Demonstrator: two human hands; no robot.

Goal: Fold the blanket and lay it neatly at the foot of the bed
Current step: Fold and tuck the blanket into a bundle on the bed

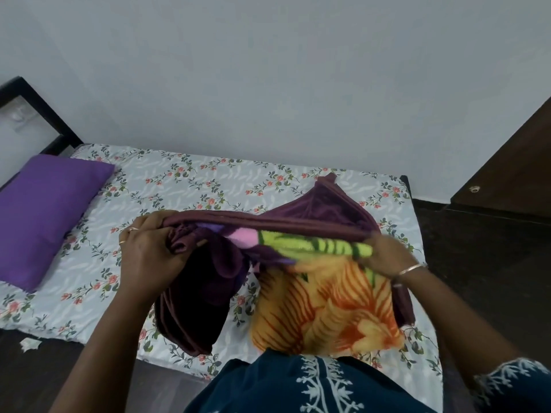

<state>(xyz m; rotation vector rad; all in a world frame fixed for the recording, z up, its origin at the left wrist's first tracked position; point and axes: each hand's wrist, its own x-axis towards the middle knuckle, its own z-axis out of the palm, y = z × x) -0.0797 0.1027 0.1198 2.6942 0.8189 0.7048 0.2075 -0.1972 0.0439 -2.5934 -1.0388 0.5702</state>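
The blanket (325, 302) is maroon on one side with a yellow, orange and green flower print on the other. It hangs partly folded above the bed (185, 186), which has a white floral sheet. My left hand (146, 251) grips its bunched maroon edge on the left. My right hand (387, 251) holds the same top edge on the right, slightly blurred. A fold of the blanket hangs down between the hands and a maroon corner points up behind.
A purple pillow (47, 216) lies at the left end of the bed, by the dark headboard (35, 108). A plain wall runs behind the bed. Dark floor (483, 263) and a brown door (512, 162) are at the right. A scrap of paper (29, 344) lies on the floor.
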